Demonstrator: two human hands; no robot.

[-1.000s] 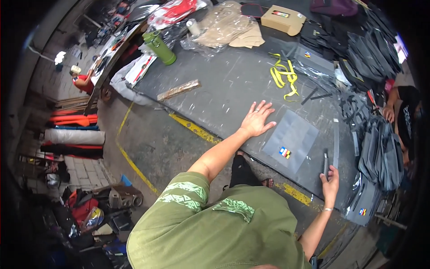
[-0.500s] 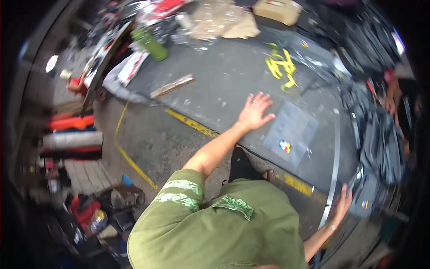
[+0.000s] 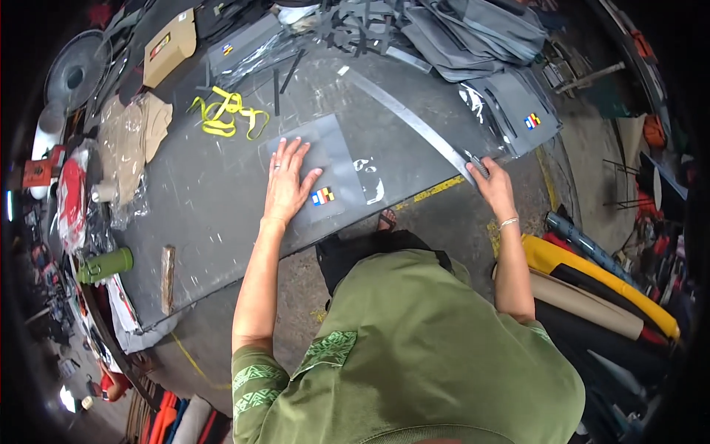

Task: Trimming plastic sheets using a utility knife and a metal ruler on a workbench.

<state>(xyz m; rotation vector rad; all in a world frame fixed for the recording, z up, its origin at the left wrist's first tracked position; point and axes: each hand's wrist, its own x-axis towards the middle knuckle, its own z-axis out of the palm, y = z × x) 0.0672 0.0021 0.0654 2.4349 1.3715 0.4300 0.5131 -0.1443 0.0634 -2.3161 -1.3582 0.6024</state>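
My left hand (image 3: 287, 181) lies with fingers outstretched on a grey rectangular sheet (image 3: 336, 152) that has a small multicoloured printed patch (image 3: 323, 196). Its thumb points toward that patch. At the table's near edge, my right hand (image 3: 495, 191) is closed around what looks like a grey utility knife (image 3: 477, 164), its narrow tip pointing away from me. Just beside the knife is the near end of a long metal ruler (image 3: 410, 118), which slants across the dark table (image 3: 214, 244).
Yellow strapping (image 3: 222, 115) lies beyond the sheet. Stacked grey bags (image 3: 473, 37) fill the far right, with a similar grey panel (image 3: 521, 111) at the corner. Leftward are a cardboard box (image 3: 170, 48), a green bottle (image 3: 106, 265) and a wooden stick (image 3: 168, 277). Fabric rolls (image 3: 592, 300) stand right.
The view has swung to the right. My left hand, earlier raised beside the sheet, now rests on it. My right hand, earlier with fingers extended by the table edge, now grips the utility knife.
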